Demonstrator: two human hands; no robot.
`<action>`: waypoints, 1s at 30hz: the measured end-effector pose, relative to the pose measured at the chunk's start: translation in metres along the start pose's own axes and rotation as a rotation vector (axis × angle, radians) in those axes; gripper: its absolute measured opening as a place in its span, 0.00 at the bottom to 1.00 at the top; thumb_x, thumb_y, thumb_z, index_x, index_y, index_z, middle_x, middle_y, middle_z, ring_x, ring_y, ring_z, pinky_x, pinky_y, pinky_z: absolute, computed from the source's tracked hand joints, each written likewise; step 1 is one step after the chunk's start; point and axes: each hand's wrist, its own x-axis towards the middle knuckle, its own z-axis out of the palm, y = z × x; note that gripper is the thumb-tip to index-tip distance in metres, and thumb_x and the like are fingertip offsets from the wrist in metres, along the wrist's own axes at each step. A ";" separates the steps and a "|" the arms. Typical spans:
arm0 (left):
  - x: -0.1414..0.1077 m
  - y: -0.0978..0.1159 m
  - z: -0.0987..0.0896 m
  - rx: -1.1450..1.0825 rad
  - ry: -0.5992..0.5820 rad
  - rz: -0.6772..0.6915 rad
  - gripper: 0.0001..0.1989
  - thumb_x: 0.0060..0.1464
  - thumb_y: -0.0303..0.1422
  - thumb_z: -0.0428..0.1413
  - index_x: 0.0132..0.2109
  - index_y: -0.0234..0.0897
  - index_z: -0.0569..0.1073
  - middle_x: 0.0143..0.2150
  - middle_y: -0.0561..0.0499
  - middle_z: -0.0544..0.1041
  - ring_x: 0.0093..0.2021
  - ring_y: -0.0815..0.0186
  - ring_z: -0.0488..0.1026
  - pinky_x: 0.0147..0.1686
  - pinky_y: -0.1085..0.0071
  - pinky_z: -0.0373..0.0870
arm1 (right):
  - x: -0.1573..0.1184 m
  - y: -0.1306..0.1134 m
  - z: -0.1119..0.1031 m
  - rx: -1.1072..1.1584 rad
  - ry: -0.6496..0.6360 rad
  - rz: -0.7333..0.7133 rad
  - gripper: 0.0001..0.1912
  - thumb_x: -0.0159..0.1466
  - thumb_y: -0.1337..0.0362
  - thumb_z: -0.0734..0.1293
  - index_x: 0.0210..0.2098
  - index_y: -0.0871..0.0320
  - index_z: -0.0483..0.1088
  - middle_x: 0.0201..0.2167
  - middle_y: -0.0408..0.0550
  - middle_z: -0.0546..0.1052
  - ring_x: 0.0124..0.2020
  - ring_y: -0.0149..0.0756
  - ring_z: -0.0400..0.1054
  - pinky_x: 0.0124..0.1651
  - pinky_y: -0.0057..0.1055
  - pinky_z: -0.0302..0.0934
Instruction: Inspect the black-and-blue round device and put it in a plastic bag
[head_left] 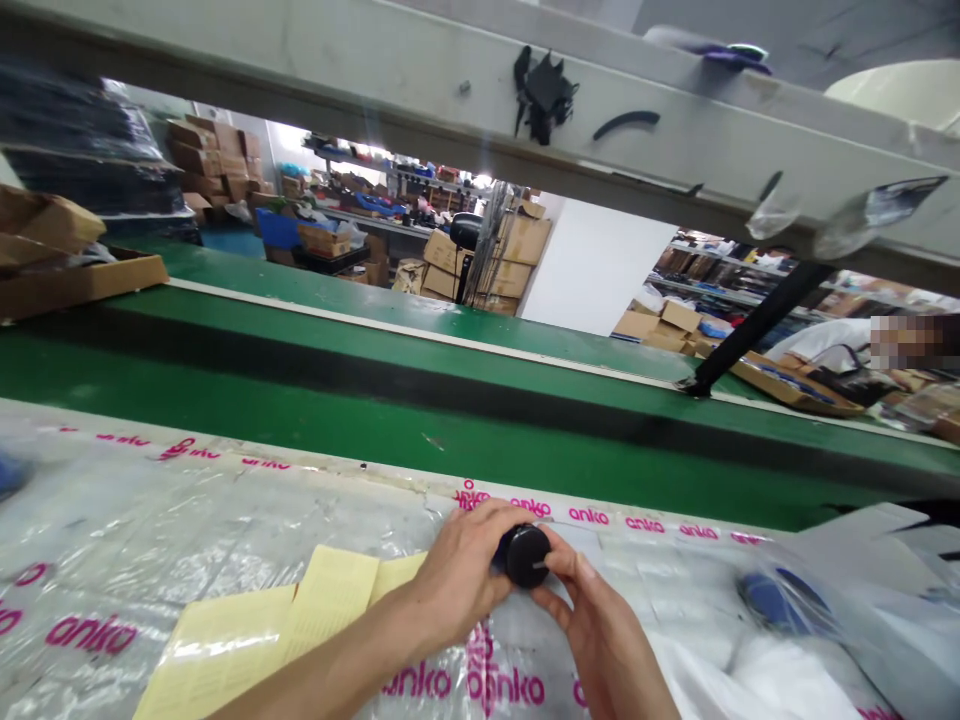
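The small round black plastic cap-like piece (pixel 526 555) could slip and roll onto the green conveyor belt (pixel 375 400), since only fingertips pinch it. Left hand (pixel 457 575) and right hand (pixel 592 620) both close their fingers on it above the clear printed plastic bags (pixel 187 530) on the desk. It looks matte, dark, cylindrical.

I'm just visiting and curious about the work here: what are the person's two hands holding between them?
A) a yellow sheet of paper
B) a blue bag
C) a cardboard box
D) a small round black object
D: the left hand and right hand both grip a small round black object above the plastic-covered table.
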 end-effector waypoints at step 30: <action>0.005 0.005 0.005 -0.764 -0.050 -0.135 0.33 0.41 0.21 0.63 0.57 0.40 0.71 0.57 0.45 0.72 0.51 0.56 0.73 0.45 0.68 0.70 | 0.000 -0.006 0.013 0.199 0.042 -0.071 0.21 0.48 0.45 0.82 0.32 0.52 0.81 0.64 0.55 0.70 0.69 0.62 0.55 0.67 0.58 0.53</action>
